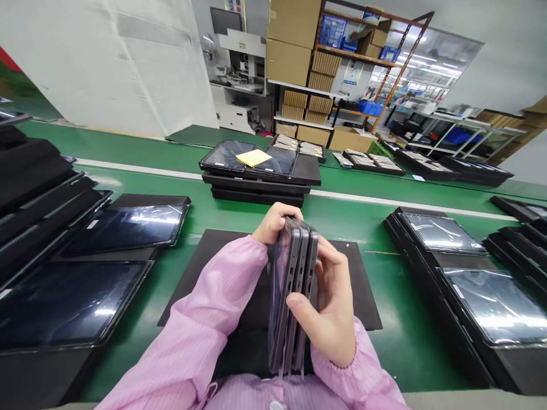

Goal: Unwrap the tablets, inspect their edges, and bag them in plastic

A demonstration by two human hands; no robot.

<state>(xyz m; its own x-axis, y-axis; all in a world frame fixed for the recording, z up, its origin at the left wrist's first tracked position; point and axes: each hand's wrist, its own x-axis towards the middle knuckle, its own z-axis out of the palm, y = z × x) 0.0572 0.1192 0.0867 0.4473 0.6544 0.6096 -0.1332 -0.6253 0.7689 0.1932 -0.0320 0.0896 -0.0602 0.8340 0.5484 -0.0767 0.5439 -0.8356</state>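
Three dark grey tablets (294, 273) stand on edge, pressed together face to back, held upright close to my body. Their narrow sides, with small port openings, face up toward me. My left hand (277, 222) wraps round the far end of the stack. My right hand (331, 302) grips the right face, its thumb lying across the edges near the ports. Clear film hangs from the lower ends of the tablets. Below them a flat black mat (354, 285) lies on the green worktop (171, 290).
Black foam trays with tablets stand at left (132, 225) and right (442, 233). Beyond the mat, stacked trays (260, 188) carry two tablets and a yellow paper slip (253, 158). Trays of small parts (374, 161) line the far side. Shelving with boxes (290, 62) stands behind.
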